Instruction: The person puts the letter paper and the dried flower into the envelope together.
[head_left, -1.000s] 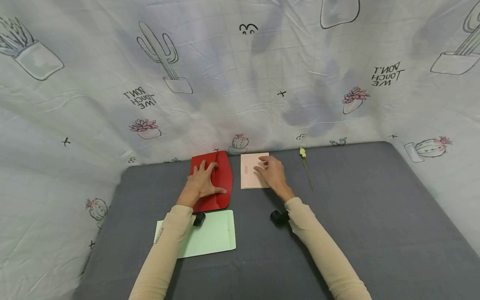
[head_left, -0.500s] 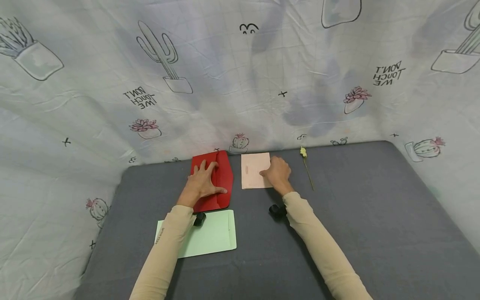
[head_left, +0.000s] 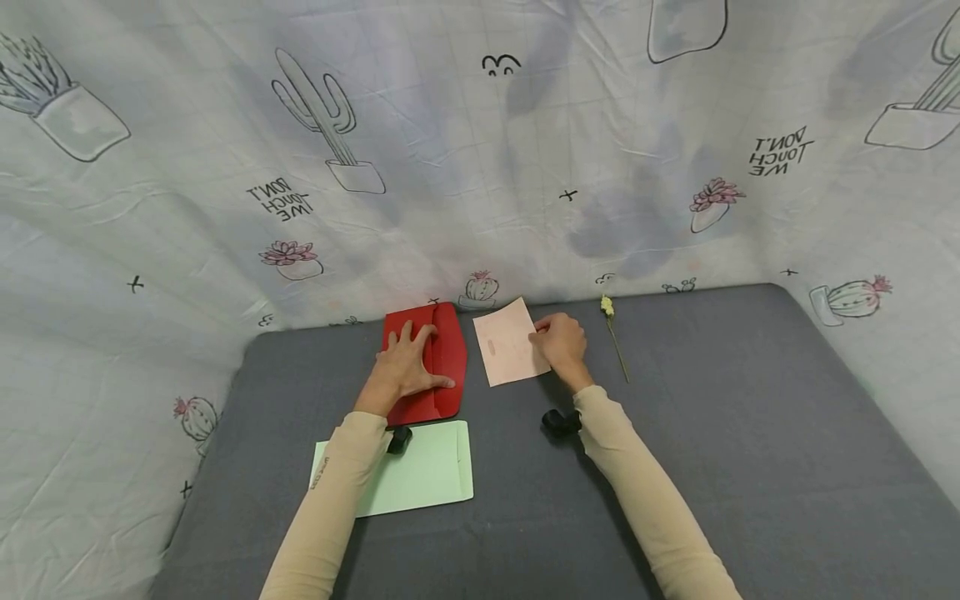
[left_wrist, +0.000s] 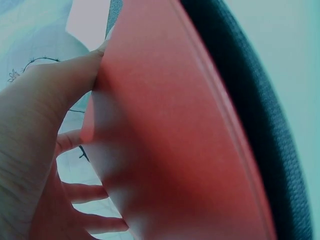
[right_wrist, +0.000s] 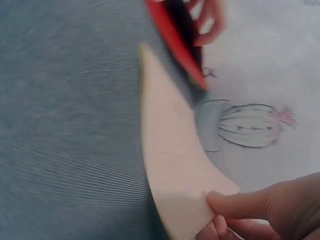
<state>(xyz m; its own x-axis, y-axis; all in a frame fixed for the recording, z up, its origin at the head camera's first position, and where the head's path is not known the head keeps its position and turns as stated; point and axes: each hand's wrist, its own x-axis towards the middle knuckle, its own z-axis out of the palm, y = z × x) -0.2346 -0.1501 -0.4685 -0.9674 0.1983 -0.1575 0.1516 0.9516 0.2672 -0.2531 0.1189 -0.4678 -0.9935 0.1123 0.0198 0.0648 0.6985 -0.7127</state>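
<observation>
Pink card [head_left: 506, 346] had turned askew since earlier, pinched by right hand [head_left: 562, 343]; left hand [head_left: 401, 363] lay spread on red envelope [head_left: 450, 353].

- I see the right hand [right_wrist: 267, 210] pinching the pale pink card [right_wrist: 172, 150] by one end; the card bows in a curve.
- Farther off, the left hand [right_wrist: 212, 22], blurred, is at some red paper [right_wrist: 176, 45].
- Across my feed, grey cloth [right_wrist: 65, 100] lies left, cactus-printed white cloth [right_wrist: 270, 60] right.

My grey counter [head_left: 712, 467] carries a red envelope [head_left: 450, 350], a pale green envelope [head_left: 420, 471] nearer me, and a yellow flower [head_left: 614, 337].
</observation>
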